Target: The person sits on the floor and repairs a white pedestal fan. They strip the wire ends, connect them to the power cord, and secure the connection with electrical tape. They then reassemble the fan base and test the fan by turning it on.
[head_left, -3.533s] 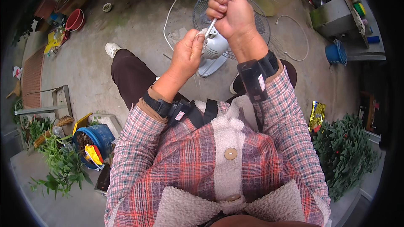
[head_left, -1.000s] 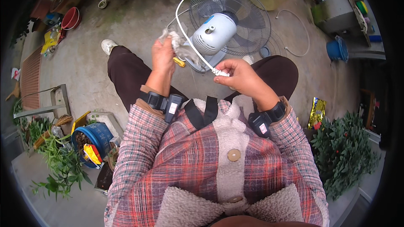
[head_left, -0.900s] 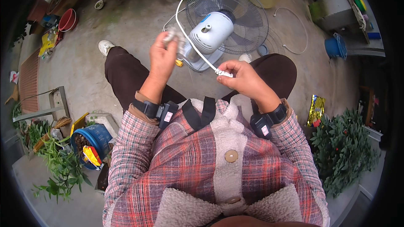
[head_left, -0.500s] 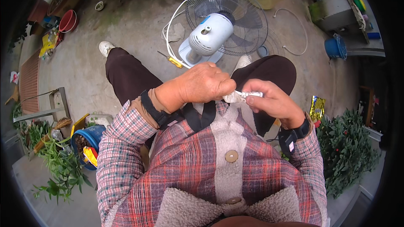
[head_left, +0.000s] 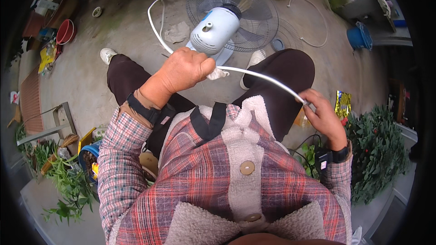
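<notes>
My left hand (head_left: pixel 184 69) is closed in a fist around a white power cord (head_left: pixel 259 77) and a crumpled white cloth (head_left: pixel 217 73), in front of my knees. The cord runs taut to my right hand (head_left: pixel 321 115), which pinches its other stretch out beside my right knee. Behind my left hand the cord loops away over the concrete floor (head_left: pixel 113 27). An electric fan (head_left: pixel 218 27) with a pale blue motor housing and a round wire grille (head_left: pixel 254 13) lies on the floor between my feet.
A loose fan grille (head_left: pixel 284 38) and thin wire lie right of the fan. A blue bucket (head_left: pixel 361 36) stands at the far right, a red bowl (head_left: pixel 66 31) at the far left. Potted plants (head_left: pixel 379 149) flank me on both sides; a blue pot (head_left: pixel 88 154) sits by my left elbow.
My hands, which were together at my chest half a second ago, have pulled apart: the right hand has moved out to the right, stretching the cord straight through the left fist and cloth.
</notes>
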`<action>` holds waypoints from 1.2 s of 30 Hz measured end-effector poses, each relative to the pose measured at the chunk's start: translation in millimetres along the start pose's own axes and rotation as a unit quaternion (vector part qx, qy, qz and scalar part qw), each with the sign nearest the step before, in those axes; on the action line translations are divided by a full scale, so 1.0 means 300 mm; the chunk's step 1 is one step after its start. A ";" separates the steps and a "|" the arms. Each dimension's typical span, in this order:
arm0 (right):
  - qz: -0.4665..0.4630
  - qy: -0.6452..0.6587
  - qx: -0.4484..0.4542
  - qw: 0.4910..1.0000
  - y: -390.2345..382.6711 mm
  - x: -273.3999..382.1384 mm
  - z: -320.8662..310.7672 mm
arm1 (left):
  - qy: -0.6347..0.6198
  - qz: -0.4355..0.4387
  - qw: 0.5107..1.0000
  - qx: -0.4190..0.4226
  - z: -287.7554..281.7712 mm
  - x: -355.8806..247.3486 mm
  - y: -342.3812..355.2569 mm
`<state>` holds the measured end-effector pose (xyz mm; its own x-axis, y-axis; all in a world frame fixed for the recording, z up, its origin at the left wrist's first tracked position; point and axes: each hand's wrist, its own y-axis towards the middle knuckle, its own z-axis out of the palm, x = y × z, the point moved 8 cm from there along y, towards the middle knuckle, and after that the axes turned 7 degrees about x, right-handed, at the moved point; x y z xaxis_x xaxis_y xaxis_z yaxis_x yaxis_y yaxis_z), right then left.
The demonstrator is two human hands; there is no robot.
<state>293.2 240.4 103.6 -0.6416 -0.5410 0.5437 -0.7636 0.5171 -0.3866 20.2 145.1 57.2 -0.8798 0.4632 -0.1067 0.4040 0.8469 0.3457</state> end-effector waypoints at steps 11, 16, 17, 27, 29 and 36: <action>-0.032 0.070 -0.025 0.997 0.192 0.193 0.088 | -0.067 -0.017 0.998 0.012 -0.038 -0.140 0.104; -0.101 0.064 -0.015 0.993 0.192 0.239 0.124 | -0.122 0.002 0.992 0.015 0.012 -0.240 0.179; -0.106 0.072 0.002 0.992 0.180 0.240 0.124 | -0.095 0.022 0.995 0.011 0.011 -0.264 0.181; -0.051 0.172 0.049 0.983 -0.036 0.120 0.016 | 0.024 0.064 0.998 0.007 -0.016 -0.038 0.035; -0.024 0.150 0.072 0.986 -0.023 0.095 0.033 | 0.030 0.044 0.998 0.026 0.019 -0.005 0.022; -0.077 -0.002 0.009 0.997 0.165 0.197 0.160 | 0.019 0.015 0.998 0.054 0.054 -0.031 -0.003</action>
<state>213.9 202.0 80.8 -0.5171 -0.6157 0.5946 -0.8541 0.4162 -0.3118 32.0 144.1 42.9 -0.8748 0.4806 -0.0611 0.4534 0.8567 0.2461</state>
